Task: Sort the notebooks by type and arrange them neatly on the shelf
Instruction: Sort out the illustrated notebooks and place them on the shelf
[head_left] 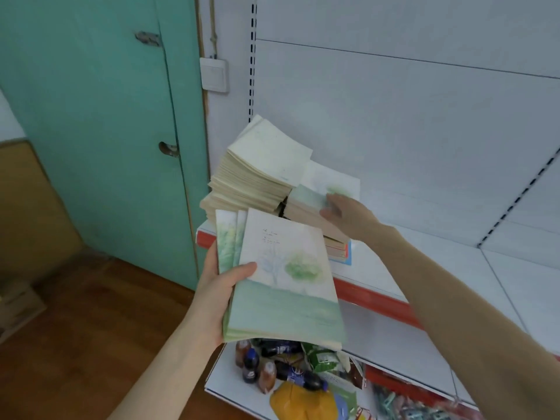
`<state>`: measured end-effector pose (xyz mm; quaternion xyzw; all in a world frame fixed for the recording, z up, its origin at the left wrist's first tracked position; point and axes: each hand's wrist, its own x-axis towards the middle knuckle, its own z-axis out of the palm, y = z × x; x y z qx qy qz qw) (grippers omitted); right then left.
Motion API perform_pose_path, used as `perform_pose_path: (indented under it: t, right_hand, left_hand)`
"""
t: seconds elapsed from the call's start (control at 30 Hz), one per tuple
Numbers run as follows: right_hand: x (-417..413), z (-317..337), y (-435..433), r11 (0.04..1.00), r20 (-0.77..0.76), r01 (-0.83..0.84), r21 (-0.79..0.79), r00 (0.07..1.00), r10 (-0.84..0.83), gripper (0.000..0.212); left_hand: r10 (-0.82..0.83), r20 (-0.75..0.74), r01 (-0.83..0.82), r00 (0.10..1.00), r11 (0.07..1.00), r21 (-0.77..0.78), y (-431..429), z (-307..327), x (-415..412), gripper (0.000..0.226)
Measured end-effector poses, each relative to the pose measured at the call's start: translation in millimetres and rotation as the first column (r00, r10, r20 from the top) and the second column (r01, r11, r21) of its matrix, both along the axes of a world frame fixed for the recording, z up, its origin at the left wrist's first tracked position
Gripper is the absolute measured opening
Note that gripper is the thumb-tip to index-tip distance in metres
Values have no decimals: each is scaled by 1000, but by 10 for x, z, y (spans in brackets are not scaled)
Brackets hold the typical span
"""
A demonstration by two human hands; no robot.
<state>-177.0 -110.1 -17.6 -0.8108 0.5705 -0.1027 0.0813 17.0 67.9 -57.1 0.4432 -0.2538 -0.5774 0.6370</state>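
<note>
Midway: left hand (218, 287) clamps tree-cover notebooks (285, 298); beyond them right hand (345, 213) touches matching stack (304, 212), hold unclear; cream pile (257, 168) waits

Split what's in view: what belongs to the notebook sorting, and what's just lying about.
Job: held notebooks in the left hand; tall stack; short stack under the right hand; shelf.
Lying about: bottles; snack packets; yellow bag; green door; wall switch.
</note>
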Motion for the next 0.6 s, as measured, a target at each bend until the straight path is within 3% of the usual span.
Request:
perform_pose_path:
  t: [0.13,0.27,0.37,0.53,0.6]
  right_hand:
    - [-82,-88,11,1000,158,-12,-29,987,16,31]
    - [-163,18,257,997,254,46,-60,967,-29,39]
    - [-241,63,836,997,401,-28,-69,914,54,34]
    - [-301,-316,1871,912,143,-351,-211,912,384,55]
    - [-393,-445,2016,927,186,-334,-168,913,363,56]
  left_hand:
    - [-23,-16,23,1000,1000,-11,25,-26,79,59]
    - [-48,-19,48,999,999,-8,42,-60,55,54]
    - [-74,-43,73,996,997,-15,51,-59,-5,54]
    - [-151,-124,143,981,987,-70,87,-101,-199,55]
    - [-206,-102,200,973,977,-67,101,-150,-306,56]
